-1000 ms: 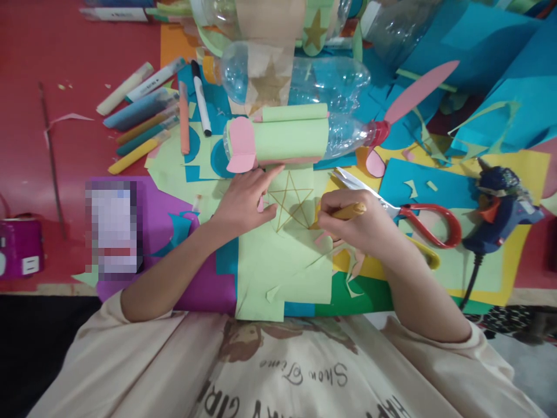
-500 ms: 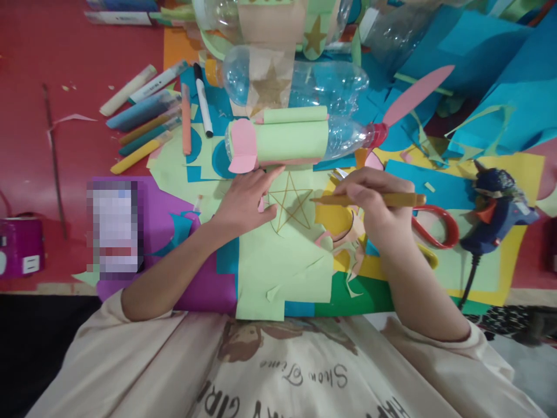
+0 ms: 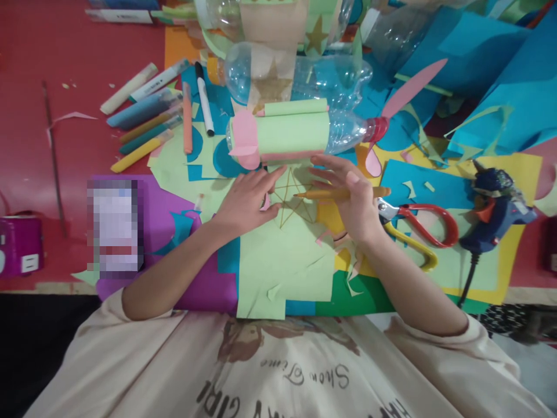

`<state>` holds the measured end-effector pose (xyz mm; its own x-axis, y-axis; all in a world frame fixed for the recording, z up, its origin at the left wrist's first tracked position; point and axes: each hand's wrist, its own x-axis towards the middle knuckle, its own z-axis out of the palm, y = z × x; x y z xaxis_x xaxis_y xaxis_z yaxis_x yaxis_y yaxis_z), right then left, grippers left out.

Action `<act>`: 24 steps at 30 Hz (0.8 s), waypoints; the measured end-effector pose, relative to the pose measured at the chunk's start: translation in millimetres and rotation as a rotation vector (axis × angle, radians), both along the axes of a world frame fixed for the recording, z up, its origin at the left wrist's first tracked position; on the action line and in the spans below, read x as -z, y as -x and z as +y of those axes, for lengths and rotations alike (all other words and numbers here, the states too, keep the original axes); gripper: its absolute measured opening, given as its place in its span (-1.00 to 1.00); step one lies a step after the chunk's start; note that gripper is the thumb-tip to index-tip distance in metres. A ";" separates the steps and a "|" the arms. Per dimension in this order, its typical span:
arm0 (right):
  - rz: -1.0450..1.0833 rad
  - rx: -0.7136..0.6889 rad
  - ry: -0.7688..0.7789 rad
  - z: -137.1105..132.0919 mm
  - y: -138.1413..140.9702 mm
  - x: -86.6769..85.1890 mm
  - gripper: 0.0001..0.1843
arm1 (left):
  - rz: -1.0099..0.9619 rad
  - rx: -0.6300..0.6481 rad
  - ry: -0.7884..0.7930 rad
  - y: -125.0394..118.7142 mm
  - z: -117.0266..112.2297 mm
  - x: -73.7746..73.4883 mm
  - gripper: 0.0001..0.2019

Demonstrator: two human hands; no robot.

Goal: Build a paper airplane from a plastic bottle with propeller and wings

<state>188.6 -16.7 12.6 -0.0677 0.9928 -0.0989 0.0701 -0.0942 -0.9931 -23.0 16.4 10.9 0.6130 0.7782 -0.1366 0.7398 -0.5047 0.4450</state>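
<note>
My left hand [image 3: 252, 200] lies on the light green paper [image 3: 285, 261], fingers stretched and thumb apart. Beside its fingertips a star outline [image 3: 290, 198] is drawn in brownish-yellow lines. Between thumb and palm, my right hand [image 3: 354, 197] holds a brownish-yellow marker [image 3: 322, 194], its tip over the star; the other fingers are spread towards the bottle. Just beyond both hands lies a clear plastic bottle [image 3: 348, 133] wrapped in green paper, with a red cap and pink paper pieces attached.
Scissors [image 3: 435, 223] with red and yellow handles lie right of my right hand, near a blue glue gun [image 3: 498, 217]. Several markers [image 3: 145, 125] lie at upper left, a phone [image 3: 115, 226] at left. Another clear bottle [image 3: 331, 81] lies farther back. Paper scraps are scattered around.
My right hand has moved left and its fingers have spread towards the bottle, the marker still held. The scissors are now less covered. The bottle has rolled or tilted slightly; my left hand stays.
</note>
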 end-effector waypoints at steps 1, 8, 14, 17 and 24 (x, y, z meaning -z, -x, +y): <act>-0.003 0.003 0.003 -0.1 0.5 -0.2 -0.47 | -0.005 0.004 -0.001 0.5 0.0 0.4 -0.41; -0.056 0.067 0.029 -7.3 3.1 -6.0 -0.46 | -0.038 0.021 -0.019 2.9 0.5 3.4 -0.44; -0.131 -0.111 0.019 -20.0 3.6 -8.2 -0.77 | -0.015 0.016 0.003 -0.2 0.3 2.0 -0.43; -0.176 -0.134 -0.008 -24.5 1.5 -4.0 -0.80 | -0.018 0.015 -0.002 -0.1 -0.3 1.8 -0.43; -0.261 -0.149 -0.009 -26.8 2.3 2.1 -0.88 | -0.038 0.024 -0.018 2.1 -1.4 3.6 -0.46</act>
